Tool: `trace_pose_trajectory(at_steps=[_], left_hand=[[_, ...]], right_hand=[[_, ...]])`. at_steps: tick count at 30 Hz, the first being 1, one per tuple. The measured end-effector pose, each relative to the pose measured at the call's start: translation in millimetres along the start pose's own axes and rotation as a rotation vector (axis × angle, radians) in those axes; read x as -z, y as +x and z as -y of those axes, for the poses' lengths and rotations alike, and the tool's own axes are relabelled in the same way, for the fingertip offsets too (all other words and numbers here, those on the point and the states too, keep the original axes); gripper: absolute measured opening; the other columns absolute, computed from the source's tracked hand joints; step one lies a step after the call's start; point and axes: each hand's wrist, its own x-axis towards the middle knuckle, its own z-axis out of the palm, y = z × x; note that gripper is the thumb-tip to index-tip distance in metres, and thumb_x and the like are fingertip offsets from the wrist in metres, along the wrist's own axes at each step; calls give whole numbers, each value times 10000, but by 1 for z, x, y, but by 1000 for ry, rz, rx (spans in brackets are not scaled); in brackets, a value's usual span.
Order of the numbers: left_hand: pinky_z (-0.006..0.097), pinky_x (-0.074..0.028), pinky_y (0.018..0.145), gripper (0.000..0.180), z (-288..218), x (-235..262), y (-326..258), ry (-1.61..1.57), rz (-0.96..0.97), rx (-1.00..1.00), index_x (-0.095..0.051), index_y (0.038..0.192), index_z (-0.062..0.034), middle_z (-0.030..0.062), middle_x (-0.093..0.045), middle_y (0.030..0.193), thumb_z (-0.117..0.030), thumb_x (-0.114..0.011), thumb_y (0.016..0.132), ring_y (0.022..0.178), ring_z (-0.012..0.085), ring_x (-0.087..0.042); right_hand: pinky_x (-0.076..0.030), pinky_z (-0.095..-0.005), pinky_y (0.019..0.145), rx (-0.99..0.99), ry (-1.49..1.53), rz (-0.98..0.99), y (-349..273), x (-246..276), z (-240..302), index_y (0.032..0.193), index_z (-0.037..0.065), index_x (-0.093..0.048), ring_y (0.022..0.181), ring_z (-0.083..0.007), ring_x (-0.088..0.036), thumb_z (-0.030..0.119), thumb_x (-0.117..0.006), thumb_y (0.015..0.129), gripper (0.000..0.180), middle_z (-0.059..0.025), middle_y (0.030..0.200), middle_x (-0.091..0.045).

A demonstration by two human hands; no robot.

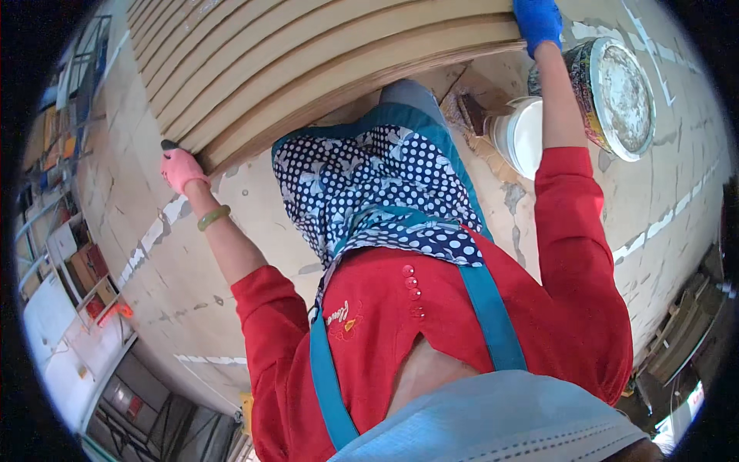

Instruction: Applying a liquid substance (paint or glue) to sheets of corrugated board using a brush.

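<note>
Long tan slats (331,69) lie side by side in front of me, with dark gaps between them. My left hand (185,169), in a pink glove with dark fingertips, is closed around the left end of the nearest slats. At their right end, my right hand (539,27) wears a blue glove and grips the edge; its fingertips are partly cut off by the top of the picture. Both arms are stretched wide apart. Whether the slats are loose or joined into one panel, I cannot tell.
A small white bucket (526,138) stands below my right forearm, with a brown piece (471,115) beside it. Farther right is a larger, paint-smeared bucket (625,100). The floor (146,308) is pale and patched. Metal racks (69,254) line the left; boards (681,331) are piled at the right.
</note>
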Motion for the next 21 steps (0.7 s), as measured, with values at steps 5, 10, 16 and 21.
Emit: trace_pose_trajectory(at_steps=[5,10,16,21], left_hand=[[445,-463,856,537,-13,28,-15,54,226,-170,-643,1043,36,254,-629,1056,-418,-388,910,978,382,-611],[471,-461,855,573,54,32,-10,172,402,-244,-633,1047,34,255,-625,1047,-454,-357,923,966,392,-609],[462,-479,833,549,9,70,13,612,402,-529,-635,1032,17,224,-638,1035,-463,-393,922,960,384,-613],[437,-504,800,534,20,79,66,-480,673,197,-616,1083,-25,154,-644,1071,-497,-425,924,907,313,-640]], right_hand=[[-528,-399,677,-537,650,136,38,31,-153,912,75,-678,710,-303,-656,398,-468,924,385,-212,762,-647],[-515,-357,749,26,-350,389,-28,43,-33,1193,68,-587,851,-299,-646,442,-429,936,481,-182,979,-665],[-534,-323,685,137,-759,345,-11,70,6,971,41,-669,720,-223,-663,413,-514,915,406,-163,731,-663],[-526,-314,678,373,725,441,60,77,-105,938,24,-663,753,-181,-648,364,-535,914,364,-107,739,-669]])
